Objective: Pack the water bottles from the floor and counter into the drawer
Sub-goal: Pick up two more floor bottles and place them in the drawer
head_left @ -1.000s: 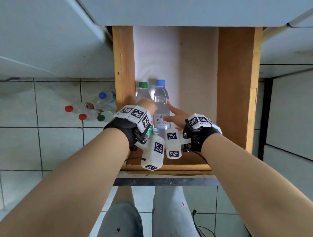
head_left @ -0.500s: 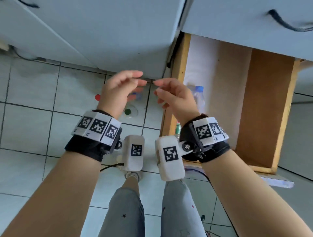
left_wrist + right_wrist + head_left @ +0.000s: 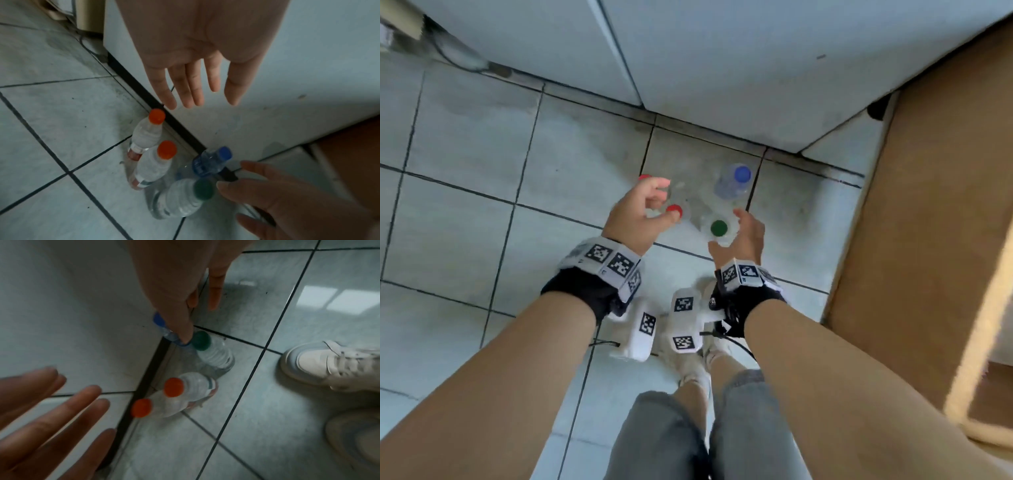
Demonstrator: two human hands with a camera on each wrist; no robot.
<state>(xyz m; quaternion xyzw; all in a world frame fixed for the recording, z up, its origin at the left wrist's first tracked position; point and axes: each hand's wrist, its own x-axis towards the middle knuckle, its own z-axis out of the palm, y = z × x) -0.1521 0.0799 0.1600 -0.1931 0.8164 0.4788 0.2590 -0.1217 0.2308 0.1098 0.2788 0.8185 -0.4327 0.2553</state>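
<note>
Water bottles (image 3: 148, 164), clear ribbed plastic, cluster upright on the tiled floor (image 3: 465, 154); our left hand (image 3: 635, 219) and right hand (image 3: 744, 236) hover above, fingers released, grasping nothing.

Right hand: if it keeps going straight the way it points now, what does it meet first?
Most likely the green-capped bottle. The right hand is open, its fingers either side of that cap in the head view, not yet touching. The blue-capped bottle stands just beyond. Depth is unclear, so this is a judgement.
</note>
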